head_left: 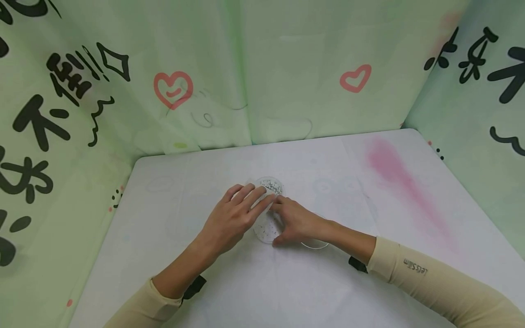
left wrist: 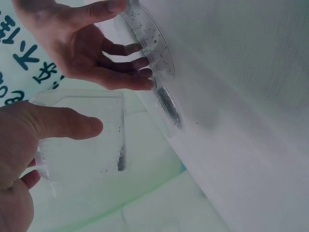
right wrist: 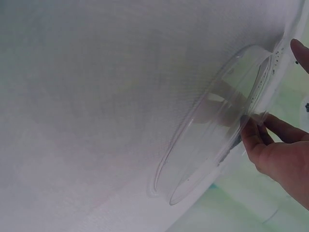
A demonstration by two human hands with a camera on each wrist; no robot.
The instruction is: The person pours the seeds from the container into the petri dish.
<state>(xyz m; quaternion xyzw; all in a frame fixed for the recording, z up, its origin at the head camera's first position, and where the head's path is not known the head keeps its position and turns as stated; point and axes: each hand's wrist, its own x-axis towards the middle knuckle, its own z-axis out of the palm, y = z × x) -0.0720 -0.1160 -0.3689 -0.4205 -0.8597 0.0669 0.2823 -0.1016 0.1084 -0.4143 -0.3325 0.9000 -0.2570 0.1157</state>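
My left hand [head_left: 231, 221] grips a clear plastic container [left wrist: 82, 159] with its thumb laid across the front. Dark grains gather in one corner of this container and a few specks cling to its wall. My right hand [head_left: 297, 223] holds a clear petri dish [head_left: 267, 230] on the table, thumb at the near edge and fingers at the far edge. Scattered dark specks lie in that dish. Just behind, a second round dish [head_left: 271, 184] carries a denser layer of dark grains, partly hidden by the left fingers.
Another clear round dish [right wrist: 207, 130] stands by the right wrist, mostly hidden by the forearm in the head view. A white cloth covers the table [head_left: 262, 287], with a pink stain [head_left: 402, 182] at right. Green curtains [head_left: 287, 68] with drawings enclose the back and sides.
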